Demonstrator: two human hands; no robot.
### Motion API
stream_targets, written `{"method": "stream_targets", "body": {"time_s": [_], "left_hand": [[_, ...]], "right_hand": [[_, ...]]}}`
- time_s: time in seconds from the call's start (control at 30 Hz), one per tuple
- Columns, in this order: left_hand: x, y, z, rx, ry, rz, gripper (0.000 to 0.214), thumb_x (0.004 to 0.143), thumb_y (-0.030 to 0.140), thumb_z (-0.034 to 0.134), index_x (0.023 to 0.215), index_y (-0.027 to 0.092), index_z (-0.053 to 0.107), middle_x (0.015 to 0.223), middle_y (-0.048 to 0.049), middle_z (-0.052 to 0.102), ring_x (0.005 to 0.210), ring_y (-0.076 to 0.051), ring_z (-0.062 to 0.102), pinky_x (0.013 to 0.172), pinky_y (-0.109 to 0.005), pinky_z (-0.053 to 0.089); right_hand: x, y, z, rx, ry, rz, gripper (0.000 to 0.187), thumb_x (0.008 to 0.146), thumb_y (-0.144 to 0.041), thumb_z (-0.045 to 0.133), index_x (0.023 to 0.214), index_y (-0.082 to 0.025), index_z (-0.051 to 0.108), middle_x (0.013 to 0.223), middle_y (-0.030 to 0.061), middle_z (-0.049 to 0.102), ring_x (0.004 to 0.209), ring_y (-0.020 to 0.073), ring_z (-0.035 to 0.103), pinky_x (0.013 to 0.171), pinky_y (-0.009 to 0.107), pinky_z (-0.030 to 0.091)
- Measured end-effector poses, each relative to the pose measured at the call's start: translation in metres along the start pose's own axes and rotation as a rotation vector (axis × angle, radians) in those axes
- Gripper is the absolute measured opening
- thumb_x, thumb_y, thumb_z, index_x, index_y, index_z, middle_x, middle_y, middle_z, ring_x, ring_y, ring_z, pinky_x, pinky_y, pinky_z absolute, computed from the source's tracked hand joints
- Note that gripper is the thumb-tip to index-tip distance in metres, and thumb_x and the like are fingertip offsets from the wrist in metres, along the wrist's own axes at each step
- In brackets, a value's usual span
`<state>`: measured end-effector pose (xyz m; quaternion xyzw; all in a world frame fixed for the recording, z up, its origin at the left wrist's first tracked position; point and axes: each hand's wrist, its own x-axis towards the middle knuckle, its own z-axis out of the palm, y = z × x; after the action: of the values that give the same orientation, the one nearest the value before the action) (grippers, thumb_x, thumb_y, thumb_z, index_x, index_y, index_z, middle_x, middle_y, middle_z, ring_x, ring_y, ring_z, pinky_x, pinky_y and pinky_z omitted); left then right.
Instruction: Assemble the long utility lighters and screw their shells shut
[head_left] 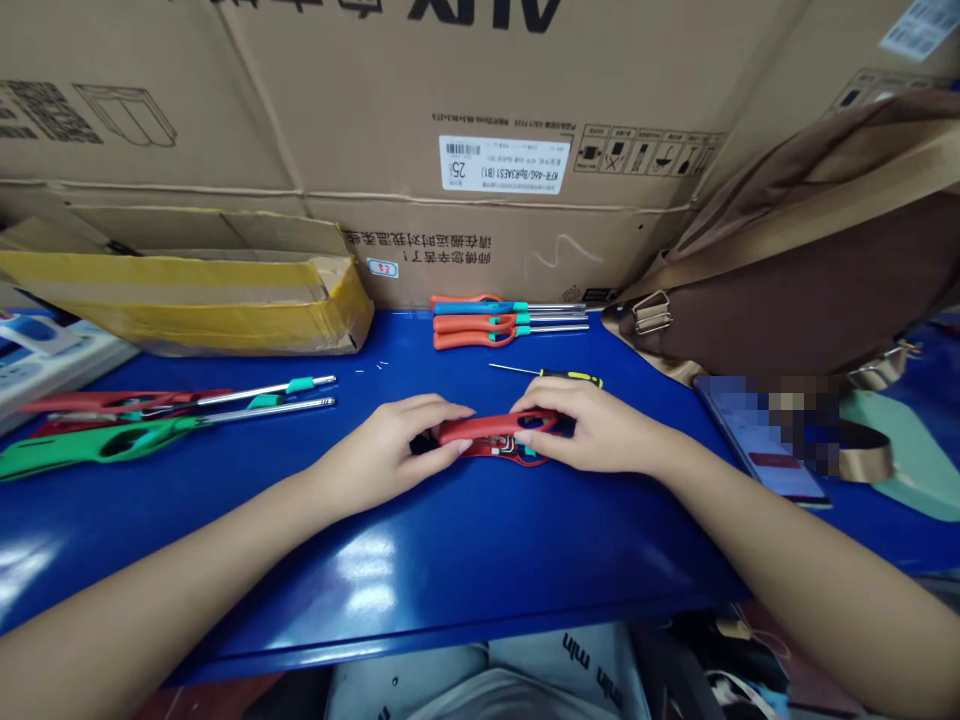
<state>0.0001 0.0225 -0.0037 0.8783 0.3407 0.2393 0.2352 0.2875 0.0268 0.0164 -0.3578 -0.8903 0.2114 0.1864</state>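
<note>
A red lighter body (491, 432) with teal parts lies on the blue table (450, 560) between both hands. My left hand (394, 445) pinches its left end with closed fingers. My right hand (592, 425) covers its right end, fingers curled over it. Just behind them lies a small screwdriver (555, 376) with a black and yellow handle.
Three orange long-nozzle lighters (495, 322) lie at the back by the cardboard boxes. Red and green lighters (150, 420) lie at the left. A yellow-taped carton (225, 300) stands at the back left. A brown bag (810, 260) and a phone (757, 440) are at the right.
</note>
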Motion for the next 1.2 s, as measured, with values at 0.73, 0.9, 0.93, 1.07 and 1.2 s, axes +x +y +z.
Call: {"method": "stream_targets", "body": {"time_s": [0.73,0.9,0.93,1.07,1.2], "left_hand": [[-0.001,0.003,0.008,0.004,-0.027,0.029,0.021,0.099,0.034,0.067,0.115,0.021,0.072,0.105,-0.0054,0.070,0.097,-0.021,0.065,0.086,-0.035,0.053],[-0.003,0.005,0.009,0.012,-0.068,0.069,0.027,0.096,0.033,0.072,0.121,0.022,0.072,0.111,-0.0051,0.070,0.102,-0.021,0.064,0.092,-0.037,0.053],[-0.003,0.004,0.010,0.011,-0.057,0.063,0.025,0.098,0.032,0.070,0.121,0.021,0.072,0.111,-0.0052,0.070,0.102,-0.021,0.064,0.092,-0.036,0.053],[-0.004,0.001,0.013,0.028,0.015,0.025,0.024,0.099,0.034,0.068,0.119,0.021,0.073,0.109,-0.0062,0.069,0.101,-0.021,0.065,0.091,-0.037,0.054],[-0.001,0.000,0.012,0.073,0.046,-0.009,0.026,0.100,0.038,0.065,0.119,0.022,0.073,0.110,-0.0063,0.070,0.099,-0.023,0.064,0.090,-0.040,0.054]], "right_hand": [[-0.004,-0.010,0.000,-0.017,-0.144,0.014,0.012,0.090,-0.016,0.072,0.092,-0.020,0.061,0.094,0.0021,0.065,0.084,0.0171,0.058,0.075,0.030,0.045],[-0.002,-0.007,0.003,-0.070,0.045,0.055,0.013,0.099,-0.028,0.066,0.109,-0.021,0.067,0.115,0.0081,0.066,0.110,0.0238,0.061,0.098,0.040,0.048],[-0.002,-0.004,0.004,-0.114,0.097,0.091,0.018,0.099,-0.028,0.065,0.115,-0.021,0.067,0.122,0.0099,0.066,0.115,0.0261,0.060,0.101,0.043,0.048],[0.001,0.010,0.007,-0.205,0.134,0.190,0.030,0.090,-0.026,0.074,0.119,-0.021,0.070,0.120,0.0102,0.070,0.110,0.0294,0.064,0.095,0.045,0.050],[0.002,0.016,0.005,-0.189,0.232,0.234,0.017,0.083,-0.027,0.077,0.097,-0.018,0.072,0.082,0.0036,0.068,0.072,0.0199,0.063,0.069,0.034,0.049]]}}
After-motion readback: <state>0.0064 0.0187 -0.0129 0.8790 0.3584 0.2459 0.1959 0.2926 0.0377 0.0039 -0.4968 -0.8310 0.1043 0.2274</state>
